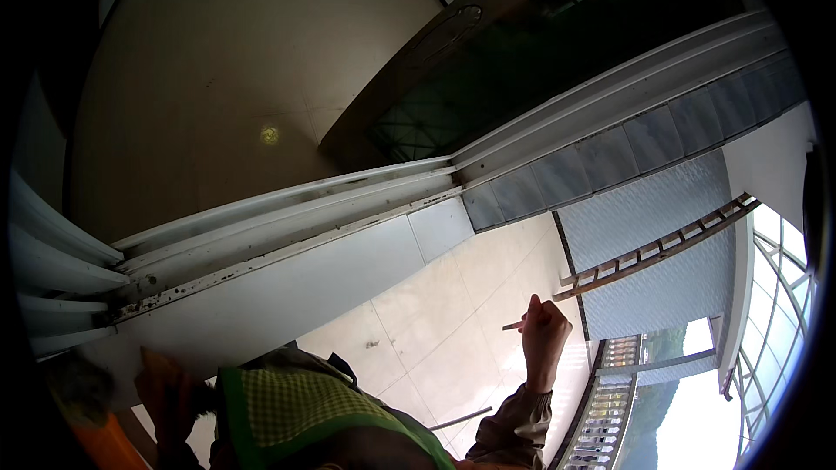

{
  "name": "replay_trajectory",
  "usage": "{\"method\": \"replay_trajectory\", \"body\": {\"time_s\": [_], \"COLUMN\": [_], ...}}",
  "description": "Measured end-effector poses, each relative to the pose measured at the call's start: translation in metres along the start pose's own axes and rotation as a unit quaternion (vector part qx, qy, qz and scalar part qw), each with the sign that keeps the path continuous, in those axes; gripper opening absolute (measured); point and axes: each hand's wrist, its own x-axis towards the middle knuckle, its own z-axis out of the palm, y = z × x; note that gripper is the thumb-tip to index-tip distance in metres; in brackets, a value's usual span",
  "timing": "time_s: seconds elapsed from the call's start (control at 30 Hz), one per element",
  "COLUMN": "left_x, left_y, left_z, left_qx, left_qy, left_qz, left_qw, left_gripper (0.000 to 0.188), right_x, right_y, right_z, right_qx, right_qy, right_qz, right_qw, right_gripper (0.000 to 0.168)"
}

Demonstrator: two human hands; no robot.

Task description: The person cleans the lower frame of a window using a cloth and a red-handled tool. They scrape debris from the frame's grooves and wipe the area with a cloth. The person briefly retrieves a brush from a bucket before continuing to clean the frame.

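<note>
My right hand is raised over the tiled floor, closed around a thin stick-like tool whose short end sticks out to the left. My left hand lies in shadow at the lower left, by the white tiled window sill; an orange-brown tip shows at its fingers, and whether it holds something I cannot tell. Above the sill runs a white sliding-window track, with dark dirt specks thickest at its left end. A green checked apron covers my front.
Behind the track are a beige indoor floor and a dark door panel. A wooden ladder leans on the outer wall at right, near a balustrade. A thin bar lies on the outside floor. Something orange stands bottom left.
</note>
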Motion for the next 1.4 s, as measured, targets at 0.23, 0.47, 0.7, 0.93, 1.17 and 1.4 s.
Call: {"method": "replay_trajectory", "body": {"time_s": [0.23, 0.47, 0.7, 0.93, 1.17, 1.4], "left_x": [0.077, 0.152, 0.184, 0.250, 0.273, 0.281], "left_y": [0.092, 0.192, 0.240, 0.355, 0.391, 0.389], "left_z": [-0.017, 0.059, 0.133, 0.267, 0.355, 0.367], "left_qx": [-0.120, 0.088, 0.095, 0.058, 0.130, 0.095], "left_qy": [-0.145, -0.255, -0.200, -0.198, -0.255, -0.302], "left_qz": [0.132, 0.441, 0.547, 0.521, 0.503, 0.460], "left_qw": [0.973, 0.856, 0.807, 0.828, 0.816, 0.830], "left_gripper": [0.020, 0.031, 0.025, 0.023, 0.025, 0.022], "right_x": [-0.031, -0.062, -0.099, -0.116, -0.134, -0.146], "right_y": [0.018, 0.067, 0.145, 0.188, 0.205, 0.209], "right_z": [0.039, 0.086, 0.108, 0.101, 0.087, 0.097], "right_qx": [0.058, 0.159, 0.199, 0.141, 0.083, 0.118], "right_qy": [0.012, -0.076, -0.023, -0.021, 0.071, 0.031], "right_qz": [-0.002, 0.026, 0.155, 0.179, 0.168, 0.230], "right_qw": [0.998, 0.984, 0.967, 0.973, 0.980, 0.966], "right_gripper": [0.042, 0.043, 0.045, 0.042, 0.042, 0.042]}}
